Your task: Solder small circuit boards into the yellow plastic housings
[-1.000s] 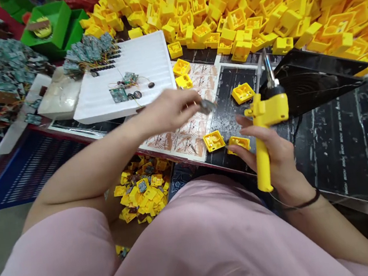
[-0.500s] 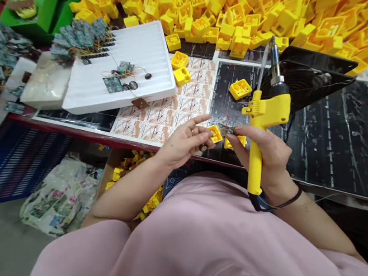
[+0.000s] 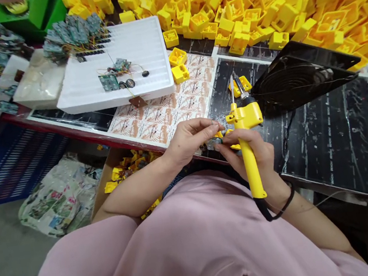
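My right hand (image 3: 258, 157) is wrapped round the handle of a yellow soldering gun (image 3: 245, 124), its metal tip pointing away from me. The thumb and forefinger of that hand also pinch a small dark part (image 3: 217, 140) at the table's near edge. My left hand (image 3: 189, 139) meets it there, fingertips pinched on the same small part. Yellow plastic housings (image 3: 236, 145) lie on the table partly hidden under both hands. Another housing (image 3: 243, 85) lies just beyond the gun's tip.
A huge heap of yellow housings (image 3: 253, 0) fills the back. A white foam tray (image 3: 132, 58) holds small circuit boards (image 3: 109, 81) with wires. A black fan (image 3: 295, 76) lies right of the gun. A box of yellow parts (image 3: 129, 166) stands under the table.
My left hand came back from near the white tray to the table's front edge and met my right hand. The soldering gun tilted left and closer in.
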Available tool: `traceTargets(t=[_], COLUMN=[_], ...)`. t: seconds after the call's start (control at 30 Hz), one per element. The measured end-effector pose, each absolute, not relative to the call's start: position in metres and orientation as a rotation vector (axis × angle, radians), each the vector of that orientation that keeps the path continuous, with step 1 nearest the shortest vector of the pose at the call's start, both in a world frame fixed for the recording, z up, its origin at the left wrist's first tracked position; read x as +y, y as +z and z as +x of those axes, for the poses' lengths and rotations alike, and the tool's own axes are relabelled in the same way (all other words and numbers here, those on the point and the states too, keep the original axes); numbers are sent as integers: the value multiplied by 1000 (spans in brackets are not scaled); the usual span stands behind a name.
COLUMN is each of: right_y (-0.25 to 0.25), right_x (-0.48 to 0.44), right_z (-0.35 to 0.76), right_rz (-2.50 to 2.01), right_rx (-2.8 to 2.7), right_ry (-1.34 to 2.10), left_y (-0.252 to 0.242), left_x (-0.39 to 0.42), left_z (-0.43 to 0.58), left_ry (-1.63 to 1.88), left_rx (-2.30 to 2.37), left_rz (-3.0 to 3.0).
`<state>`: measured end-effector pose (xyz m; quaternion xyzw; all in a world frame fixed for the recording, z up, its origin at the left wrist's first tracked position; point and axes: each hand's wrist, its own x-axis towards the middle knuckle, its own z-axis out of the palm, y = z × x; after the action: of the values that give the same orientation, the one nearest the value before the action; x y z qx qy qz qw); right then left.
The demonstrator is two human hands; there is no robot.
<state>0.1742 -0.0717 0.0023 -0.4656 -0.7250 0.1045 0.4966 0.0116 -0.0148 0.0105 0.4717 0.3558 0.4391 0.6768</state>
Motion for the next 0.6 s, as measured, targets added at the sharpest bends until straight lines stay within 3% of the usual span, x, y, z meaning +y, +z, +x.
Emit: traceTargets(t=[0.17, 0.43, 0.6], right_y=[-1, -12, -11], right_x=[-64, -33, -40], right_z=[184, 202, 202], right_rz=[-1174, -1084, -1133], right_rx=[-1836, -2314, -2285], right_ry=[323, 202, 22], left_y=[23, 8, 1], left_x=[-7, 20, 19], left_z=[-10, -34, -26], left_ry=[903, 569, 570], left_rx=[886, 1021, 994], left_rz=[1005, 2089, 1943])
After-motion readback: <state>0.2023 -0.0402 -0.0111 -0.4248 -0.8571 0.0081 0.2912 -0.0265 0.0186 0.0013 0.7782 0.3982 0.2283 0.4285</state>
